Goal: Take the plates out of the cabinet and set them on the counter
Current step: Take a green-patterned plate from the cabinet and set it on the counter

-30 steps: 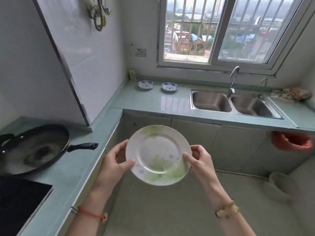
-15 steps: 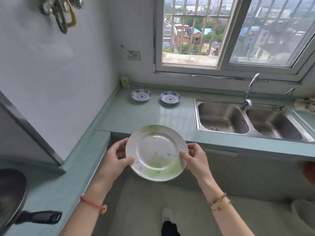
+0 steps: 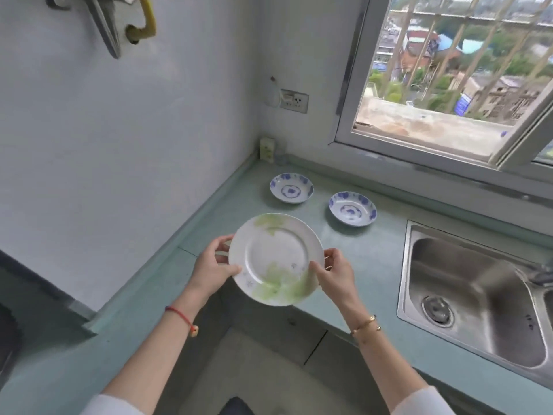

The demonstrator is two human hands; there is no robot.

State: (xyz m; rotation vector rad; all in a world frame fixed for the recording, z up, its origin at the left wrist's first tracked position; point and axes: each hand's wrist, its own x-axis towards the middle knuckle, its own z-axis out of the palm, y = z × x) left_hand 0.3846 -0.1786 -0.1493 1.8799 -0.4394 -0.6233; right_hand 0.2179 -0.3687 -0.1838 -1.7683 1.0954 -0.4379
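The left hand and the right hand pinch opposite rims of 1 glazed plate above the counter edge, probably stiff, slippery, breakable.

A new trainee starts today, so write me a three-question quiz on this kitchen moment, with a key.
1. How many blue-patterned dishes sit on the counter?
2. What holds the green-patterned plate? A one hand; B both hands; C nothing, it lies flat.
3. True or false: the sink lies right of the dishes.
Key: 1 two; 2 B, left hand and right hand grip its rim; 3 true.
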